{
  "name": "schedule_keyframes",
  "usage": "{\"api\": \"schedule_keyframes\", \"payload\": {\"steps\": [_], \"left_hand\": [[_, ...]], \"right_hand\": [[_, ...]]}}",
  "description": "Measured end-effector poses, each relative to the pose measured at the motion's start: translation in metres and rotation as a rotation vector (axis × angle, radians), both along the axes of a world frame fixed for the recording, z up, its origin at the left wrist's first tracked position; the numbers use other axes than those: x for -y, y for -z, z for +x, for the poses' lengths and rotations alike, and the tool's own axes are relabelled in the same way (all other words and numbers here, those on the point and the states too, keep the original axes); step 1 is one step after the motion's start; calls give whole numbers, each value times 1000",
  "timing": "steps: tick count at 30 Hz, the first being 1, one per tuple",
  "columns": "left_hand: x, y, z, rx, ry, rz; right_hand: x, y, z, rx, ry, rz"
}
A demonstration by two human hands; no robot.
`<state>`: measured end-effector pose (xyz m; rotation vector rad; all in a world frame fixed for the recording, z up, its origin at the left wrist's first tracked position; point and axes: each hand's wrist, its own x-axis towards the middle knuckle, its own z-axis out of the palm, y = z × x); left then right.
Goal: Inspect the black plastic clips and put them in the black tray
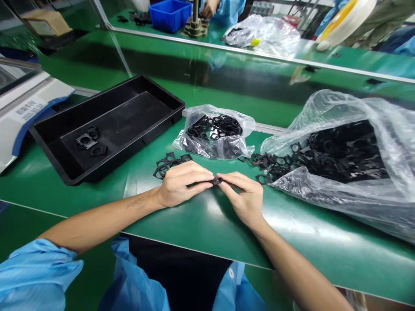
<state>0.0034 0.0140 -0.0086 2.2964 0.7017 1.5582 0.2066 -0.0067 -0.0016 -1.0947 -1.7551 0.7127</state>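
Between my fingertips, above the green bench, is a small black plastic part [216, 181]. My left hand [183, 183] pinches its left end, and my right hand [244, 196] pinches the right end. The fingers cover most of it, so its full shape is hidden. Just behind my left hand lies a small heap of black ring-shaped parts [168, 163]. Loose black parts [275, 166] spill from a large clear bag [327, 190] to the right of my right hand. A smaller clear bag [220, 149] of black ring-shaped pieces stands behind both hands.
A black tray [155, 127] with a few black parts [87, 140] inside sits at the left, beside a white and blue machine [29, 103]. Across a low divider are a blue bin [170, 15], a clear plastic bag [269, 32] and another person's hand [210, 7].
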Motion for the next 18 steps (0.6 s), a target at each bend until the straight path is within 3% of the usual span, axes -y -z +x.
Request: {"api": "schedule_keyframes", "payload": {"steps": [3,11,18], "left_hand": [[1,1,-1,6,44,-19],[0,0,-2,7,71,-41],[0,0,0,-5,69,32]], "right_hand": [[0,0,0,-20,-11,-31],[0,-2,1,3,-20,110],[-2,-2,1,-12,-13,137]]}}
